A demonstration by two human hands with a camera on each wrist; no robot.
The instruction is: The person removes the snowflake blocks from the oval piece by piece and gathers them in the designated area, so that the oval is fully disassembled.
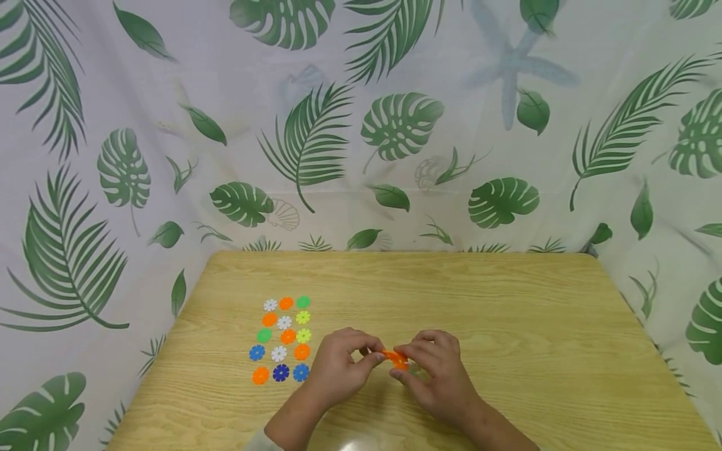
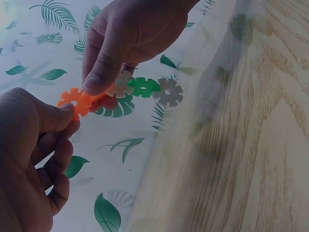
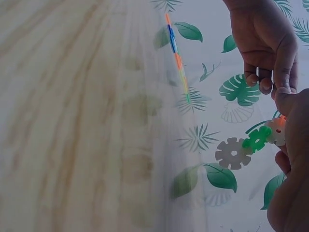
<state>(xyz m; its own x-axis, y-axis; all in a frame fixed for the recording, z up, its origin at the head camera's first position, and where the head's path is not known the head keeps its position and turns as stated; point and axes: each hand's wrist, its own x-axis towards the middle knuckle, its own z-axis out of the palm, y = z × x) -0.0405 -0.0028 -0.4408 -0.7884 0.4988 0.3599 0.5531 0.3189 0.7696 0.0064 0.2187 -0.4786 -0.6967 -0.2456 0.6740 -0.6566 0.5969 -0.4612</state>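
My left hand [image 1: 345, 366] pinches a notched orange plastic disc [image 2: 77, 102] between thumb and forefinger, above the table. Close beside it, my right hand [image 1: 439, 371] grips a short chain of such discs, its thumb over another orange part. From that grip the chain runs on through a whitish disc [image 2: 124, 84], a green disc [image 2: 143, 87] and a greyish-white end disc [image 2: 169, 92]. The two orange pieces meet at the fingertips; whether they are joined I cannot tell. In the head view, my right hand hides most of the chain.
Several loose notched discs lie in rows left of my hands, among them a dark blue disc [image 1: 281, 373], a white disc [image 1: 279, 353] and a yellow disc [image 1: 303, 336]. The wooden table [image 1: 536, 313] ends at a leaf-printed cloth [image 1: 440, 207] behind.
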